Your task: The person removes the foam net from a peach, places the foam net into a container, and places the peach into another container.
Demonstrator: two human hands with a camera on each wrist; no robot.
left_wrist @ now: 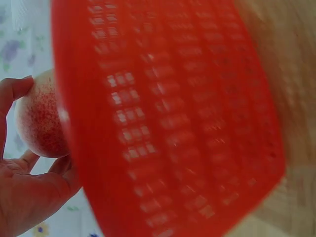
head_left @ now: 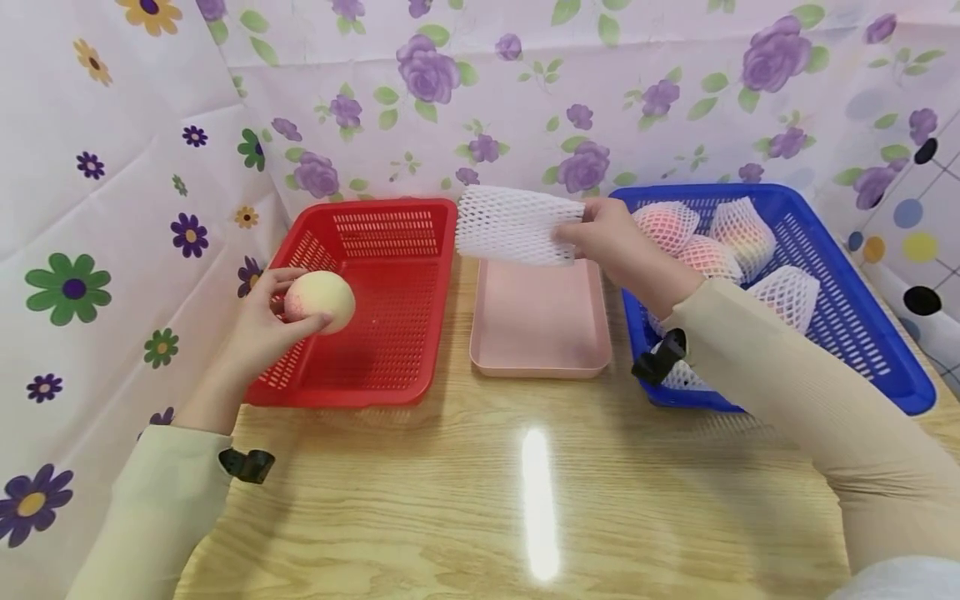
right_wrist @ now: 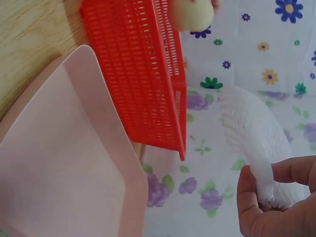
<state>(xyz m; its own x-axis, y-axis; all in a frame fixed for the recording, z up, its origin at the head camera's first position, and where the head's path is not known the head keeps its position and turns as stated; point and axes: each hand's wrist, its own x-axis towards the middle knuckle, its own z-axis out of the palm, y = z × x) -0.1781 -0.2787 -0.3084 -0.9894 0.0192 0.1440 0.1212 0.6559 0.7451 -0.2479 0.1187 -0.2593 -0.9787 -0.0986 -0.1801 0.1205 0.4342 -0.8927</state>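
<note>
A pale yellow peach (head_left: 330, 300) with a reddish blush sits in my left hand (head_left: 258, 325), thumb and fingers round it, above the left part of the red basket (head_left: 375, 396). The left wrist view shows the peach's speckled red side (left_wrist: 42, 118), partly hidden by the basket's wall. My right hand (head_left: 603, 233) pinches one end of a white foam net sleeve (head_left: 513, 225), which stretches leftward over the back edge of the pink tray (head_left: 540, 321). In the right wrist view the sleeve (right_wrist: 256, 133) looks limp and hollow, gripped between thumb and fingers.
On the right, a blue basket (head_left: 900, 383) holds several peaches in white foam nets, such as this netted peach (head_left: 742, 237); my right forearm crosses its front left corner. All three containers stand on a wooden table (head_left: 420, 508), with floral cloth (head_left: 495, 100) behind.
</note>
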